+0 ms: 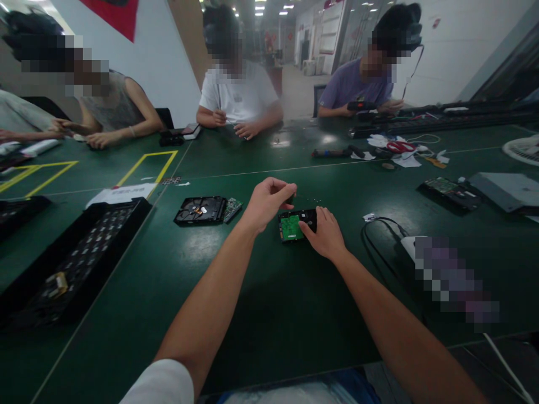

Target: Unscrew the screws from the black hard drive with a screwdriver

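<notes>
A hard drive with a green circuit board (290, 228) lies on the dark green table, board side up. My right hand (323, 231) grips its right end, thumb on the upper face and fingers along the far edge. Just beyond the drive's left part, my left hand (272, 203) is raised with its fingers pinched together; whatever may be between the fingertips is too dark and small to name. Tiny pieces (314, 200) are scattered behind the drive. To the left sits another drive (201, 210), with a loose circuit board (233, 209) against its right side.
Black tray (80, 258) with small parts at left. On the right are a cable (379, 258), a pixelated device (446, 275), another drive (450, 193) and a grey box (507, 191). Tools and scraps (400, 148) lie farther back. Several people sit across the table.
</notes>
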A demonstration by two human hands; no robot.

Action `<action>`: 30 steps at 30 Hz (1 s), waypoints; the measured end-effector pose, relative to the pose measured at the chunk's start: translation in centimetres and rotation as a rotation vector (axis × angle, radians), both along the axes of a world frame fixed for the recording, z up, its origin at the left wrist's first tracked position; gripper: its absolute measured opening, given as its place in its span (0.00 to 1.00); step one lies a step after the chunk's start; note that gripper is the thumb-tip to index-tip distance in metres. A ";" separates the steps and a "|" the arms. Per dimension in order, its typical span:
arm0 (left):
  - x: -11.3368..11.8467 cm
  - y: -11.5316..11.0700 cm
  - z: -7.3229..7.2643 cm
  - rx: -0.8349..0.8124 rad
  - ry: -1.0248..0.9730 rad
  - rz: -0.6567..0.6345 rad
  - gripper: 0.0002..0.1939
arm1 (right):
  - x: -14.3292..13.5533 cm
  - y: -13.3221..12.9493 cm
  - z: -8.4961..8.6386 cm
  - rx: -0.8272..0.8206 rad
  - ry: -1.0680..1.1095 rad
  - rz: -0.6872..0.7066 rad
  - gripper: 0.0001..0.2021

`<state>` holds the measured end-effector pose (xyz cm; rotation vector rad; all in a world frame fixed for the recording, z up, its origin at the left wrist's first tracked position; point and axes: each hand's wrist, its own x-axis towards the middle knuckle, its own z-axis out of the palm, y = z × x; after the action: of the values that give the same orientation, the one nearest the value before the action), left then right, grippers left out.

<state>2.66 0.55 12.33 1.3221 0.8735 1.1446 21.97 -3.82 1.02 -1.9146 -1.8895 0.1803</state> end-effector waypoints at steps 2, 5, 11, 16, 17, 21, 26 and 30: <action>0.0 0.0 -0.1 0.018 -0.022 -0.024 0.13 | 0.0 0.0 0.0 -0.002 -0.004 0.007 0.42; 0.0 0.0 -0.2 0.065 0.001 -0.042 0.13 | 0.0 0.0 0.0 0.004 -0.017 0.004 0.43; 0.1 0.3 -0.1 0.003 -0.024 -0.024 0.12 | 0.0 0.0 -0.2 0.021 -0.014 0.002 0.41; 0.1 0.4 -0.2 -0.023 -0.059 -0.018 0.10 | 0.0 0.0 -0.2 0.026 -0.002 0.006 0.42; 0.2 0.4 -0.3 -0.015 -0.037 -0.007 0.10 | 0.1 0.0 -0.2 0.022 -0.001 0.005 0.42; 0.3 0.3 -0.4 0.004 -0.022 0.041 0.13 | 0.1 0.0 -0.3 0.011 -0.008 0.006 0.43; 0.4 0.3 -0.5 0.080 0.002 0.002 0.12 | 0.0 0.0 -0.3 0.017 -0.011 -0.004 0.42; 0.3 0.4 -0.4 0.059 -0.008 0.031 0.10 | 0.1 0.0 -0.3 0.014 -0.016 0.004 0.43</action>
<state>2.92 0.95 11.98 1.3550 0.8632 1.2069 22.04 -3.82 0.70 -1.9085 -1.9000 0.1531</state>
